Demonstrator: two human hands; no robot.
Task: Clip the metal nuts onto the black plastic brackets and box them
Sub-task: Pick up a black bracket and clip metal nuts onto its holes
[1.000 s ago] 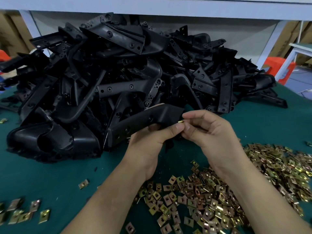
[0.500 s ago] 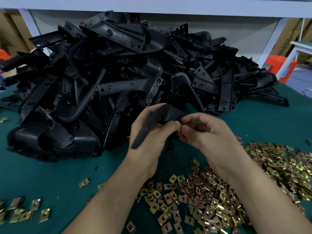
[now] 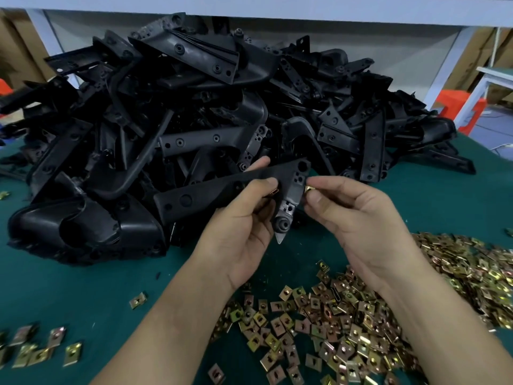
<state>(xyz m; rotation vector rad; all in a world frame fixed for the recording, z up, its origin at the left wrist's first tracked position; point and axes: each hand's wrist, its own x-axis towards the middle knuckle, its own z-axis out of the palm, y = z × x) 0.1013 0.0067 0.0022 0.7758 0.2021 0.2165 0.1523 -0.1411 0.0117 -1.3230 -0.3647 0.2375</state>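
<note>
**A:** What is the person holding?

**B:** A long black plastic bracket, lifted above the green counter. It runs left to right, and its right end bends down toward the person. The left hand grips it near that bend, with the thumb on the near face and the fingers curled round behind.

**A:** And the other hand?

**B:** The right hand is just right of the bracket's holed end. Its thumb and forefinger are pinched together on one small brass-coloured nut. The nut sits right at the bracket's edge, but I cannot tell whether it touches.

**A:** Is any nut on the bracket already?

**B:** A copper-coloured clip shows beside the tip of the left thumb, against the bracket's left edge. I cannot tell whether it is seated on the bracket.

**A:** Where are the other parts?

**B:** A big heap of brackets, all black, fills the far side of the counter behind the hands. On the near right, under the right forearm, lies a wide spread of loose nuts. A small cluster of nuts lies at the near left. A single nut lies alone between that cluster and the spread.
</note>
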